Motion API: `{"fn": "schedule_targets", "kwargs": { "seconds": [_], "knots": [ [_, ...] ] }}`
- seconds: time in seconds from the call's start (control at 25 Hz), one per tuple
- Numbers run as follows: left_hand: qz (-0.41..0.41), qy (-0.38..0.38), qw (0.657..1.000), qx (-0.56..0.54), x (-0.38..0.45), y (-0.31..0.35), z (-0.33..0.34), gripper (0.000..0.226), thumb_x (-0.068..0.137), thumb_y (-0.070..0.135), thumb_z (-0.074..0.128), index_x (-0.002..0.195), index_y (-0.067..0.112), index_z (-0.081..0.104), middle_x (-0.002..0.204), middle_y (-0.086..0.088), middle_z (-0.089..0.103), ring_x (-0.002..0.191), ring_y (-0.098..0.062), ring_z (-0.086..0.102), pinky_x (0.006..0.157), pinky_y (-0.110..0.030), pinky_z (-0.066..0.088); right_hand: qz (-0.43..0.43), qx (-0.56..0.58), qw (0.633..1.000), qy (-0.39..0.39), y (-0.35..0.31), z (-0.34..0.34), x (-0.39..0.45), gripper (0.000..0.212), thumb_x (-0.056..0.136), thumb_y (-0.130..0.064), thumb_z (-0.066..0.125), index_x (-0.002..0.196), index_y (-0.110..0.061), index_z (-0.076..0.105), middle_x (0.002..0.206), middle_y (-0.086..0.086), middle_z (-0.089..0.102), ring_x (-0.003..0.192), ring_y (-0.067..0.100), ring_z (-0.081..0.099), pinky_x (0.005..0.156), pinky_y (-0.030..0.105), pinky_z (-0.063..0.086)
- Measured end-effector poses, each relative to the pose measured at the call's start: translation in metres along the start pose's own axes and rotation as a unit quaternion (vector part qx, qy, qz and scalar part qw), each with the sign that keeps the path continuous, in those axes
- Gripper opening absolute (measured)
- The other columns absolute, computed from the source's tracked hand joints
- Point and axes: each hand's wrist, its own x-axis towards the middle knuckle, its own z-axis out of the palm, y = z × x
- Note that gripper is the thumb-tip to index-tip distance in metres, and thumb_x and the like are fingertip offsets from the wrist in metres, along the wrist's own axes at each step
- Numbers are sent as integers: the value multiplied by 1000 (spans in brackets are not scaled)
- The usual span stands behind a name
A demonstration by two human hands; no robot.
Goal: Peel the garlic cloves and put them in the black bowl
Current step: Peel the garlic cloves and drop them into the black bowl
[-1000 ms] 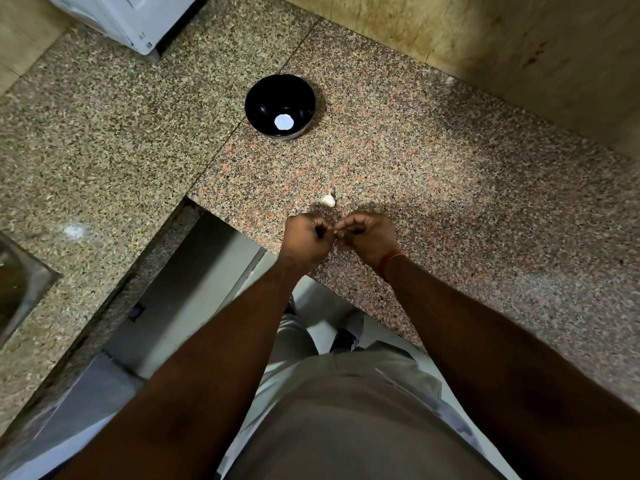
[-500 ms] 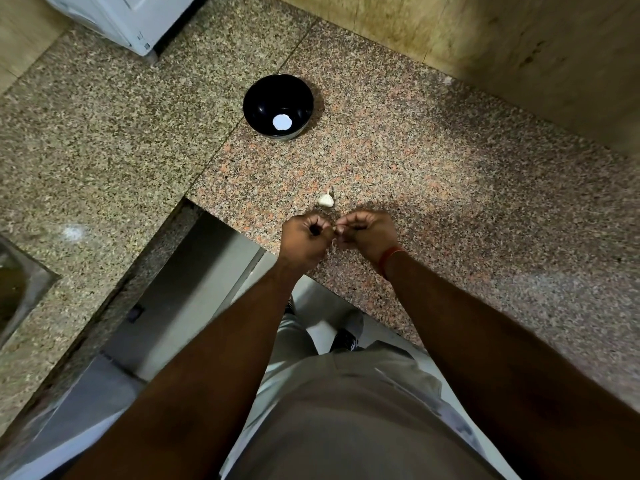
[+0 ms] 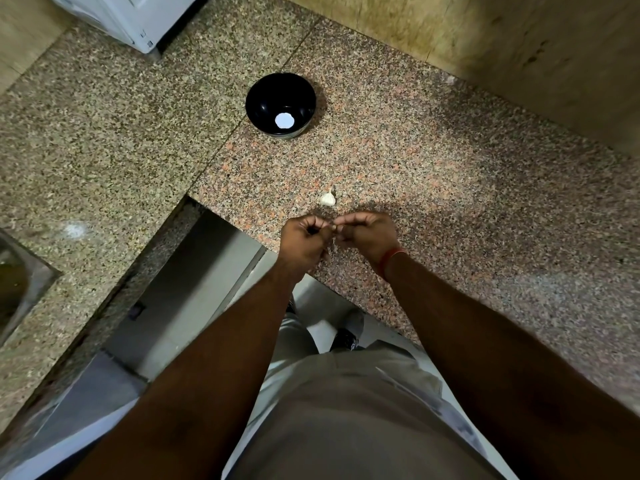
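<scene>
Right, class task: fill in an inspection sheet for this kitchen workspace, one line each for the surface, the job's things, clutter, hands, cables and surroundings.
Surface: speckled granite counter, L-shaped, with a seam running past the bowl.
Job's things: black bowl upright, a round white spot inside, no cloves visible in it; one clove lying loose on the counter between bowl and hands; a pale scrap pinched between the hands, mostly hidden.
Clutter: nothing seen.
Hands: left hand and right hand together at the counter edge, fingers curled on the scrap.
Cables: nothing seen.
Surroundings: white appliance at the back left, sink at the left, tiled wall behind.
</scene>
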Motion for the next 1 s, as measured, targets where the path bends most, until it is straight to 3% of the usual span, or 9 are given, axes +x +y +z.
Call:
{"fn": "schedule_targets", "kwargs": {
  "seconds": [0.16,0.28,0.56,0.68,0.8,0.88,1.0],
  "knots": [
    [3,-10,1000,8,2,-1,0,9,95,2,66,89,-2,71,79,-30,69,48,-27,58,45,-32,52,-1,23,999,-28,-2,-2,-1,20,85,2,74,105,4,75,95,18,78,81,28,73,77,41,64],
    [4,-9,1000,12,1,2,1,10,96,3,66,89,-3,70,77,-28,70,45,-26,57,42,-27,47,11,53,998,-42,0,-5,1,22,90,3,70,112,9,71,101,24,75,82,28,71,73,36,62],
    [-50,44,996,53,1,8,1,9,95,3,66,92,-3,71,67,-13,65,39,-15,57,37,-20,42,16,65,997,-48,3,-9,0,17,94,7,64,110,7,70,96,20,74,84,24,71,80,41,64],
    [-51,65,992,93,5,4,2,15,96,8,65,85,0,72,67,-15,68,43,-20,62,42,-26,47,15,62,997,-48,4,-10,0,14,93,8,65,104,2,72,93,16,75,84,24,72,79,40,63],
    [-28,78,985,154,8,-2,3,31,96,17,60,70,4,68,60,-17,67,51,-32,67,52,-39,57,15,51,998,-45,3,-10,-2,14,93,9,64,101,1,71,89,13,75,79,20,72,73,34,63],
    [-13,82,978,190,7,-1,2,39,97,19,58,61,6,61,55,-13,63,52,-30,64,53,-34,54,15,47,998,-43,4,-10,-3,13,93,9,64,104,5,70,90,13,75,76,18,73,70,32,62],
    [10,96,969,227,5,1,1,47,93,12,64,50,18,48,47,4,50,42,-9,44,46,-16,37,17,42,999,-25,5,-11,-3,16,92,8,66,108,8,70,92,15,75,79,19,74,72,34,64]
  ]
}}
